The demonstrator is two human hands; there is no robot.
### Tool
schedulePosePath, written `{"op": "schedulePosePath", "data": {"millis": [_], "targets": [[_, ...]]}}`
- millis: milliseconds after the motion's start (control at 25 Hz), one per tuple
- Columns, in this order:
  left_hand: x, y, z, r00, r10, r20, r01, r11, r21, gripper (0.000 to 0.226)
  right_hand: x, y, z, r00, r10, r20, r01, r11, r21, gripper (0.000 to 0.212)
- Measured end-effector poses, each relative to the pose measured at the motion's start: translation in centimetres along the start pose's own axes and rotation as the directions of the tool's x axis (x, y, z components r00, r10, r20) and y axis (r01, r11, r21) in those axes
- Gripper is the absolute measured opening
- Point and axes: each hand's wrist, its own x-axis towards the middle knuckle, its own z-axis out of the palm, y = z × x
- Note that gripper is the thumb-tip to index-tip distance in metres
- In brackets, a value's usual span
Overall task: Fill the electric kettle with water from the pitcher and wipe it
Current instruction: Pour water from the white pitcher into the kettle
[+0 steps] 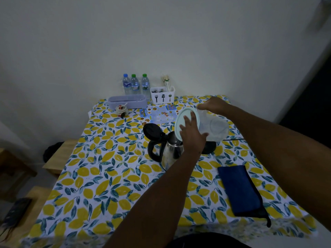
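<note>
Clear pitcher (213,127) between both hands

lemon-print tablecloth (100,176), navy cloth (240,190), black-handled steel kettle (172,151)

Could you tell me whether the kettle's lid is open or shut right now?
Open: the black lid is flipped back above the handle, leaving the kettle mouth exposed.

Kettle (172,149) open, pitcher (213,126) tipped over it.
We see steel kettle w/ black lid up; clear pitcher on its side; blue cloth (240,190) flat nearby.
</note>
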Motion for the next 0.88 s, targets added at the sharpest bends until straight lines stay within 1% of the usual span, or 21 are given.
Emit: {"op": "schedulePosePath", "data": {"millis": [120, 240, 400, 480, 520, 600, 680, 760, 880], "targets": [[0.2, -0.1, -0.2, 1.000, -0.002, 0.005, 0.002, 1.000, -0.021, 0.104, 0.0, -0.2, -0.1, 1.000, -0.008, -0.001, 0.008, 1.000, -0.012, 0.046], [0.4, -0.2, -0.2, 1.000, 0.010, 0.005, -0.010, 1.000, 0.000, 0.105, 0.2, -0.1, -0.1, 1.000, -0.019, 0.001, 0.019, 1.000, -0.025, 0.049], [0.6, -0.5, 0.0, 0.998, 0.041, 0.037, -0.044, 0.997, 0.061, 0.104, 0.2, 1.0, 0.3, 1.000, -0.009, -0.012, 0.010, 0.997, 0.079, 0.047], [0.9, -0.5, 0.3, 0.996, 0.067, 0.061, -0.075, 0.988, 0.134, 0.103, 0.0, 2.1, 0.7, 1.000, 0.005, -0.008, -0.004, 0.991, 0.137, 0.046], [1.0, -0.4, 0.5, 0.994, 0.083, 0.074, -0.095, 0.980, 0.177, 0.102, 0.0, 2.9, 1.0, 0.999, 0.030, -0.015, -0.026, 0.981, 0.192, 0.044], [1.2, 0.1, 1.1, 0.989, 0.121, 0.088, -0.141, 0.953, 0.268, 0.101, -0.2, 4.6, 1.4, 0.994, 0.103, -0.044, -0.080, 0.931, 0.357, 0.038], [1.4, 0.6, 1.8, 0.981, 0.158, 0.114, -0.188, 0.922, 0.338, 0.102, -0.5, 6.3, 1.8, 0.985, 0.164, -0.057, -0.116, 0.868, 0.482, 0.036], [1.5, 1.0, 2.9, 0.971, 0.187, 0.151, -0.233, 0.891, 0.389, 0.101, -0.9, 8.1, 2.3, 0.978, 0.206, -0.032, -0.151, 0.810, 0.567, 0.037], [1.8, 2.0, 5.2, 0.944, 0.236, 0.232, -0.319, 0.832, 0.454, 0.097, -1.1, 12.1, 3.6, 0.941, 0.339, -0.001, -0.257, 0.717, 0.648, 0.039]]}}
